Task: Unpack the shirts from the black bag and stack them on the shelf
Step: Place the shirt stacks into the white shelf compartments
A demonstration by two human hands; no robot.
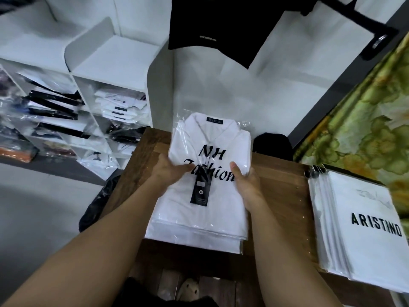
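Note:
A stack of folded white shirts (199, 209) in clear plastic wrap, printed "NH Fashion" with a dark hang tag, lies on the wooden table (281, 191). My left hand (170, 169) grips the stack's left edge with the thumb on top. My right hand (245, 182) grips its right edge the same way. The black bag (97, 202) slumps beside the table's left side, partly hidden by my left arm. The white shelf unit (88, 96) stands at the left, several of its compartments holding wrapped shirts.
A second pile of white packets (358, 220) marked "ARISTINO" sits on the table's right end. A black garment (212, 25) hangs on the wall ahead. A green patterned cloth (365, 120) is at the right. Something dark (273, 144) sits behind the table.

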